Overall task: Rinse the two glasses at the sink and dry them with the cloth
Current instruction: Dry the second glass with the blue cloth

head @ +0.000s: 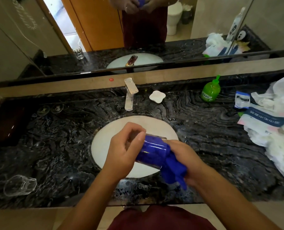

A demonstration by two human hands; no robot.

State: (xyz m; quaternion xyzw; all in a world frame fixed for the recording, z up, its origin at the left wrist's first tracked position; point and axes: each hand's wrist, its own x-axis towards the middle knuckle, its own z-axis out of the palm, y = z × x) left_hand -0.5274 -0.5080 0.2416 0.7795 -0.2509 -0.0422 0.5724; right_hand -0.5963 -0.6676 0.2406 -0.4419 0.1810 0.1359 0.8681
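My left hand grips a clear glass by its base end and holds it tilted on its side above the white sink basin. A blue cloth is stuffed into the glass's mouth and hangs out below it. My right hand holds that cloth at the mouth of the glass. The second clear glass lies on the dark marble counter at the front left, away from both hands.
A chrome tap stands behind the basin with a white soap dish beside it. A green soap bottle and white bags and packets fill the counter's right side. A mirror runs along the back wall.
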